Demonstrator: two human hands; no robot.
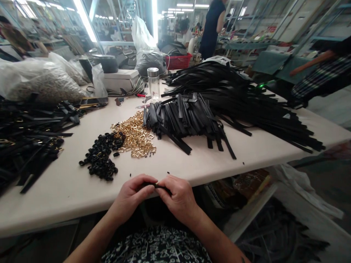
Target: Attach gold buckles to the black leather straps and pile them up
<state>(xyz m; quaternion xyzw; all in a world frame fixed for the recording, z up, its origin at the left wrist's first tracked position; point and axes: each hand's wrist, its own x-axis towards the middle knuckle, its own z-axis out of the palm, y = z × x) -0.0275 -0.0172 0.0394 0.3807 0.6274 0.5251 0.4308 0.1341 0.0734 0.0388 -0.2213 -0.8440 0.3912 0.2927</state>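
At the table's front edge my left hand and my right hand meet, both closed on a thin black strap. Most of the strap is hidden by my fingers. Just beyond them lies a heap of small black loops. Gold metal buckles are piled against it on the right. Further right is a stack of short black straps, some with ends hanging toward me.
Long black strips cover the table's right side. Black straps with gold fittings lie at left, before bulging plastic bags. A glass bottle stands mid-table by a white box. A person is at far right.
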